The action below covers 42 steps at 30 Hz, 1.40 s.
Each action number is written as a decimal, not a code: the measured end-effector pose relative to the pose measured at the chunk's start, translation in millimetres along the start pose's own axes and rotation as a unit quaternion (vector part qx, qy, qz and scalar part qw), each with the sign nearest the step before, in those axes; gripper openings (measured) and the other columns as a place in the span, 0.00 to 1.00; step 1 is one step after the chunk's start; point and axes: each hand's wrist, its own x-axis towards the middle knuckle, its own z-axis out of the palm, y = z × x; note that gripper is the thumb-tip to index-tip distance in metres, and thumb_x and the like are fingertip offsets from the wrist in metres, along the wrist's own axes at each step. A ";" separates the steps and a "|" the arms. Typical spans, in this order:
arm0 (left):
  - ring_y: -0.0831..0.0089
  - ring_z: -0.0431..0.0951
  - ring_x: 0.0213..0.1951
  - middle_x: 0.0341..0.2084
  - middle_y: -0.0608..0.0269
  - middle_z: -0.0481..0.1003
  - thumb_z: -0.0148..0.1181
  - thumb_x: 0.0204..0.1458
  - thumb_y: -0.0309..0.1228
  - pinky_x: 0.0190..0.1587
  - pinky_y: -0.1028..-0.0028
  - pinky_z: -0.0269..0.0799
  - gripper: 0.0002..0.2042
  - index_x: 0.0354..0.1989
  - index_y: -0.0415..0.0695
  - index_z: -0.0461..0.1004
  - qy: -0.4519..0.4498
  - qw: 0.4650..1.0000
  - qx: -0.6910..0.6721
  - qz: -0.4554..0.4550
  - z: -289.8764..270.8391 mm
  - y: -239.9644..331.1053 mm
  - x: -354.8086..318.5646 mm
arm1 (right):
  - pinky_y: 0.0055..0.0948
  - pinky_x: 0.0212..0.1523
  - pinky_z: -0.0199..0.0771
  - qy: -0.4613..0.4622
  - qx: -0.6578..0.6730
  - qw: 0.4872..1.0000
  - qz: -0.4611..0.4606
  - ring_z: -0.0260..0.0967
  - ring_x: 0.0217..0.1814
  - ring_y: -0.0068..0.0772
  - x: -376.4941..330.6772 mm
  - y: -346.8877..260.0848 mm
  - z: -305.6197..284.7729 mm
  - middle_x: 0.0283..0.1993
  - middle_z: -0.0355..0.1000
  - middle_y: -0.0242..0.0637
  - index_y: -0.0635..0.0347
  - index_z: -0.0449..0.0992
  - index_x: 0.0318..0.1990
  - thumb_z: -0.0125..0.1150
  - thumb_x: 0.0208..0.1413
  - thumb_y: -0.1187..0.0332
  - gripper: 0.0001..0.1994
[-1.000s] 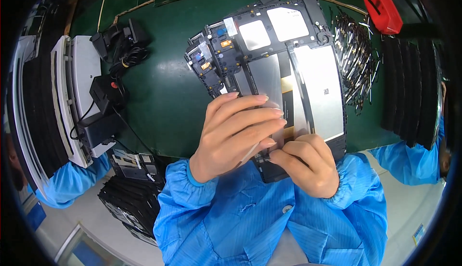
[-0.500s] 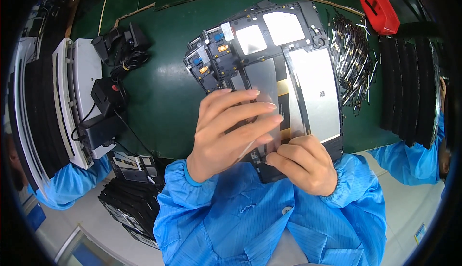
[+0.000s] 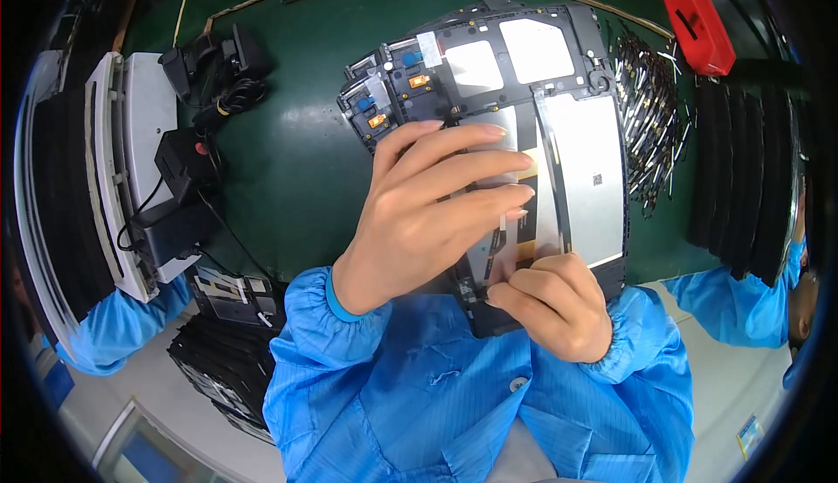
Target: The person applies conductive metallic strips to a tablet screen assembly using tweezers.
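In front of me lie several dark tablet frames [image 3: 541, 68], stacked and fanned, with silver panels and small orange and blue parts along their left ends. Across the top frame my left hand [image 3: 415, 208] lies with its fingers stretched out side by side, over a silver battery-like panel marked with gold bands. My right hand [image 3: 559, 304] is closed in a pinch at the near edge of that frame; what its fingertips grip is hidden. A thin black strip [image 3: 553, 155] runs along the frame down to the right hand.
Beyond the frames, to the right, lies a heap of thin cables [image 3: 650, 120]. A red bin [image 3: 698, 24] stands behind it. Black slabs [image 3: 742, 177] line the right side. At left are black adapters [image 3: 188, 164] with cords; a stack of frames [image 3: 223, 369] sits lower left. Co-workers' blue sleeves show at both sides.
My left hand has shifted a little to the right over the frame, its fingers lying closer to the panel. The right hand keeps its pinch. The whole view has shifted slightly.
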 end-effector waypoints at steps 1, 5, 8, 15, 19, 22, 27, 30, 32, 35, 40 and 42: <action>0.70 0.71 0.50 0.40 0.72 0.77 0.66 0.37 0.33 0.54 0.67 0.57 0.10 0.32 0.54 0.81 -0.003 1.000 -0.003 -0.003 -0.4 0.2 0.4 | 0.27 0.30 0.66 0.004 -0.004 1.000 -0.001 0.64 0.36 0.29 0.0 0.4 0.5 0.34 0.66 0.30 0.58 0.77 0.31 0.62 0.29 0.71 0.14; 0.71 0.71 0.50 0.40 0.72 0.77 0.66 0.37 0.32 0.55 0.67 0.57 0.10 0.32 0.54 0.81 -0.007 1.000 -0.007 -0.006 -0.2 0.0 0.8 | 0.26 0.30 0.66 0.007 -0.013 1.000 0.008 0.64 0.35 0.28 -0.7 -0.9 1.0 0.34 0.66 0.29 0.58 0.77 0.30 0.62 0.29 0.72 0.14; 0.71 0.71 0.50 0.40 0.72 0.77 0.66 0.37 0.32 0.55 0.67 0.57 0.10 0.32 0.54 0.81 -0.001 1.000 -0.013 -0.003 1.0 -1.6 -0.1 | 0.26 0.29 0.66 0.011 -0.007 1.000 0.011 0.64 0.35 0.28 0.2 -1.3 1.5 0.34 0.66 0.29 0.58 0.77 0.31 0.63 0.30 0.72 0.13; 0.71 0.71 0.50 0.40 0.72 0.78 0.66 0.37 0.31 0.55 0.67 0.57 0.10 0.32 0.54 0.81 0.003 1.000 -0.009 -0.011 1.2 1.6 -1.3 | 0.26 0.29 0.66 0.013 -0.012 1.000 0.009 0.64 0.35 0.28 0.4 -1.8 1.7 0.34 0.67 0.29 0.58 0.77 0.31 0.62 0.30 0.72 0.14; 0.71 0.72 0.50 0.40 0.72 0.78 0.66 0.38 0.30 0.56 0.66 0.58 0.10 0.32 0.53 0.81 0.009 0.999 0.042 0.008 3.2 4.3 -2.6 | 0.27 0.30 0.67 0.010 -0.006 1.000 0.007 0.65 0.36 0.30 -0.4 -0.7 0.6 0.35 0.67 0.31 0.59 0.77 0.32 0.60 0.30 0.72 0.15; 0.69 0.72 0.50 0.41 0.69 0.77 0.67 0.37 0.30 0.56 0.65 0.59 0.13 0.35 0.49 0.80 0.014 0.999 0.050 0.013 1.0 6.3 -2.1 | 0.28 0.30 0.67 0.010 -0.005 1.000 0.002 0.65 0.36 0.30 -1.1 -0.5 0.7 0.35 0.67 0.31 0.60 0.77 0.32 0.60 0.30 0.71 0.15; 0.54 0.66 0.55 0.52 0.51 0.68 0.67 0.40 0.43 0.58 0.60 0.57 0.37 0.57 0.36 0.62 0.047 0.998 0.043 0.022 1.2 -0.2 -0.9 | 0.28 0.31 0.68 0.007 -0.001 1.000 -0.001 0.65 0.37 0.31 -2.4 -0.2 -1.0 0.36 0.67 0.32 0.60 0.77 0.33 0.59 0.30 0.71 0.15; 0.52 0.58 0.60 0.57 0.51 0.61 0.60 0.46 0.46 0.58 0.58 0.52 0.33 0.59 0.41 0.62 0.108 0.993 -0.036 -0.029 9.7 -3.7 -11.5 | 0.28 0.32 0.69 -0.002 -0.004 1.000 -0.004 0.65 0.37 0.31 -3.3 0.7 -1.8 0.36 0.67 0.32 0.60 0.77 0.33 0.60 0.31 0.71 0.15; 0.49 0.53 0.61 0.58 0.49 0.59 0.40 0.54 0.58 0.60 0.59 0.48 0.31 0.55 0.46 0.69 0.064 0.997 0.017 -0.047 4.6 -4.0 -26.5 | 0.26 0.32 0.68 -0.001 0.007 1.000 0.001 0.65 0.37 0.30 -3.5 0.9 -2.0 0.40 0.69 0.33 0.60 0.76 0.32 0.61 0.31 0.72 0.14; 0.54 0.56 0.59 0.54 0.51 0.65 0.33 0.54 0.61 0.59 0.63 0.50 0.29 0.44 0.57 0.78 0.019 0.996 0.082 -0.014 -2.8 3.7 -45.0 | 0.25 0.31 0.68 0.004 0.006 1.000 0.001 0.64 0.37 0.29 2.5 -0.9 -3.0 0.47 0.71 0.33 0.61 0.76 0.30 0.62 0.33 0.72 0.11; 0.49 0.54 0.59 0.53 0.46 0.64 0.23 0.50 0.67 0.63 0.58 0.45 0.38 0.43 0.56 0.79 -0.047 0.994 0.093 -0.024 -3.5 0.7 -49.7 | 0.24 0.29 0.67 -0.011 -0.015 1.000 -0.004 0.64 0.35 0.27 2.3 -0.1 -2.9 0.50 0.72 0.33 0.61 0.76 0.27 0.63 0.35 0.72 0.08; 0.48 0.52 0.60 0.54 0.45 0.63 0.21 0.49 0.68 0.63 0.58 0.43 0.40 0.43 0.56 0.79 -0.049 0.995 0.087 -0.026 -4.0 -2.4 -41.9 | 0.23 0.29 0.67 -0.012 -0.016 1.000 0.001 0.64 0.35 0.27 3.0 -1.2 -2.8 0.49 0.72 0.33 0.61 0.77 0.26 0.63 0.35 0.72 0.07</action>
